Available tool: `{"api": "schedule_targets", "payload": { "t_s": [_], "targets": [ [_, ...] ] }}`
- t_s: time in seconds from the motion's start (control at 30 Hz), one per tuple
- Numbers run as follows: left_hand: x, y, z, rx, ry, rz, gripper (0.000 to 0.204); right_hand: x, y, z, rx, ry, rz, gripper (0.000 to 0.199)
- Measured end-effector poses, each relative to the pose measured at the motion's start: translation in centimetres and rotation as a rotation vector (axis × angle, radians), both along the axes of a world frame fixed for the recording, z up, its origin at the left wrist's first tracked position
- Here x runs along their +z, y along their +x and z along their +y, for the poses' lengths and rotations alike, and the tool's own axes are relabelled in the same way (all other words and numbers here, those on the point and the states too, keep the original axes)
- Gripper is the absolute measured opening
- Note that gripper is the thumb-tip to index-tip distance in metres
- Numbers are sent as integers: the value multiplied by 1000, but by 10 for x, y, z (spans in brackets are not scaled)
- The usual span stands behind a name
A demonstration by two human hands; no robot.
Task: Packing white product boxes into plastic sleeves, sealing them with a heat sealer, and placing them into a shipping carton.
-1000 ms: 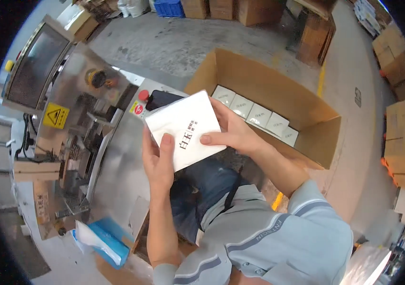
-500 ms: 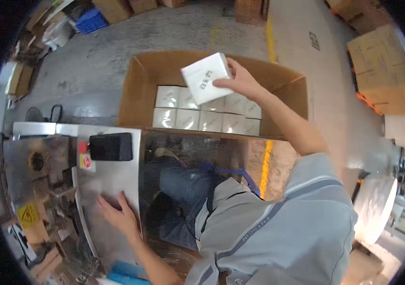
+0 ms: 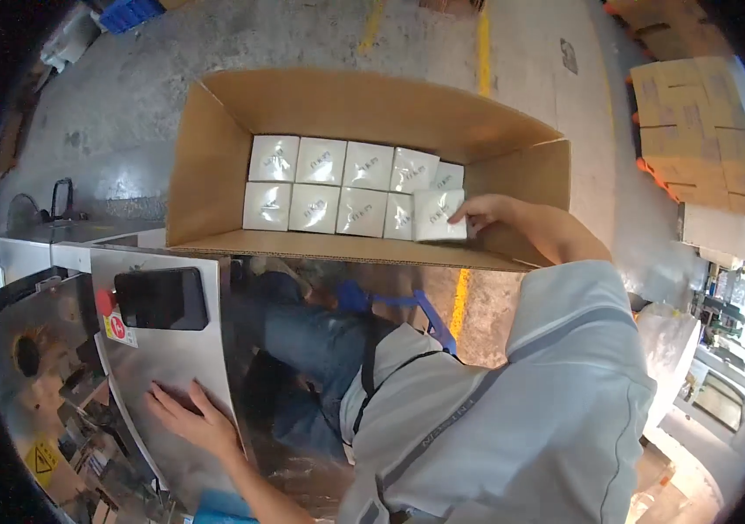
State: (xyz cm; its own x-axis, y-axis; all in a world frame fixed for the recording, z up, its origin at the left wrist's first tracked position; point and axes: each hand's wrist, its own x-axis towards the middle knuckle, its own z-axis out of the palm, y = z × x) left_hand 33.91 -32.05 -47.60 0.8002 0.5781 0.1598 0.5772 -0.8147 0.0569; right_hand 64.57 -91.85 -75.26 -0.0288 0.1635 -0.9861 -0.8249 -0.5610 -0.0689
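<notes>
My right hand [image 3: 489, 211] reaches into a long open cardboard box [image 3: 337, 100] and grips a white square film-wrapped package [image 3: 436, 215] by its right edge. That package sits in the near row, at the right end, and partly covers the white package [image 3: 399, 217] beside it. Several like it lie in two rows, their shiny wrap catching the light; one at the far right [image 3: 450, 176] is partly hidden. My left hand [image 3: 195, 423] lies flat with fingers spread on a steel machine top [image 3: 171, 367], holding nothing.
A black phone [image 3: 163, 299] lies on the steel top beside a red button [image 3: 105, 302]. Machine parts [image 3: 32, 358] stand at the left. Stacked cartons [image 3: 695, 135] are at the far right, and a blue crate [image 3: 130, 14] is at the far left. A blue frame [image 3: 420, 307] shows below the box.
My right hand has lowered the package from above the box to the right end of the near row. The view has shifted. My left hand still rests on the steel top.
</notes>
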Motion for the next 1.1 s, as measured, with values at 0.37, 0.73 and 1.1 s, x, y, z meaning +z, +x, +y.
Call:
{"api": "schedule_targets", "payload": {
  "t_s": [0.37, 0.73, 1.1],
  "targets": [
    [4, 5, -4, 12, -47, -36, 65, 19, 11, -14, 38, -88, 1, 43],
    [5, -7, -3, -3, 30, 6, 63, -117, -72, 4, 1313, -371, -757, 25],
    [-12, -5, 0, 29, 50, -231, 56, 32, 34, 215, 1087, 191, -1103, 41]
  ]
}}
